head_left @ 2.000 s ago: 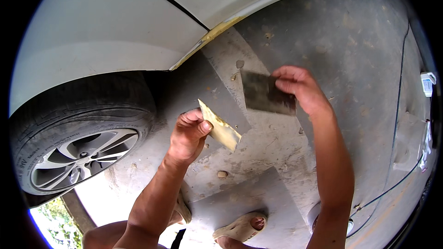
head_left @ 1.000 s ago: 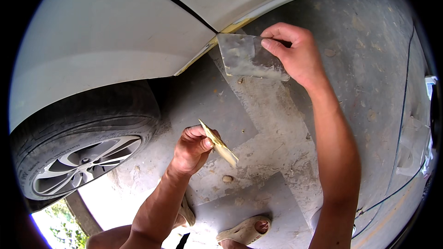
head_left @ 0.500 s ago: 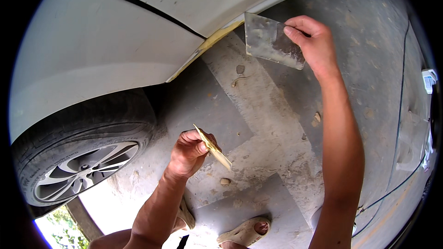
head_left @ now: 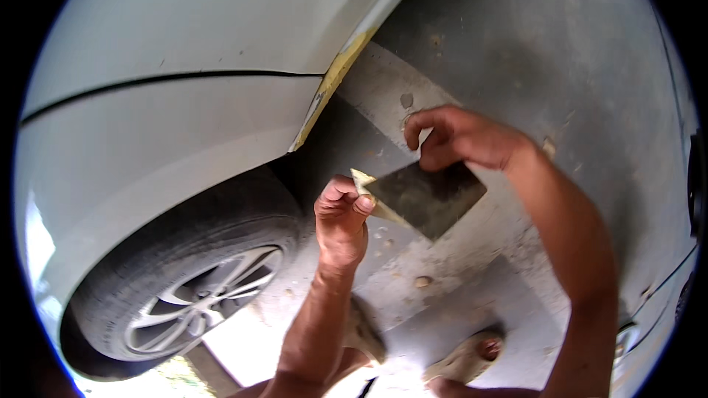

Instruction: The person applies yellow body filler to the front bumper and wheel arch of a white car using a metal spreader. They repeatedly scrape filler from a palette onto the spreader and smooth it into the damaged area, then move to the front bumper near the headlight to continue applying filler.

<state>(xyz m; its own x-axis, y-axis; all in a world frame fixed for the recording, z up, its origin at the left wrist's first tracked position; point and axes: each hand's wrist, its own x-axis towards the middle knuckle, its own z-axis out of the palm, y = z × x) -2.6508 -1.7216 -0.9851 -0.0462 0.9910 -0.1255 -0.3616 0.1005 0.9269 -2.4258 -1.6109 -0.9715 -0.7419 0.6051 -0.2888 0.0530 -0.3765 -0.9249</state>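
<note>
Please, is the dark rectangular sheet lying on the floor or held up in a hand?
Held up: the right hand grips the dark sheet near its upper edge, above the floor.

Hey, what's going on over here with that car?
A person's left hand grips a small yellow-smeared piece, while the right hand holds a dark flat sheet close by; whether the two touch is hard to tell. Both are held above the floor, away from the white car. A yellow strip runs along the car's lower edge, ahead of the wheel in this view.
</note>
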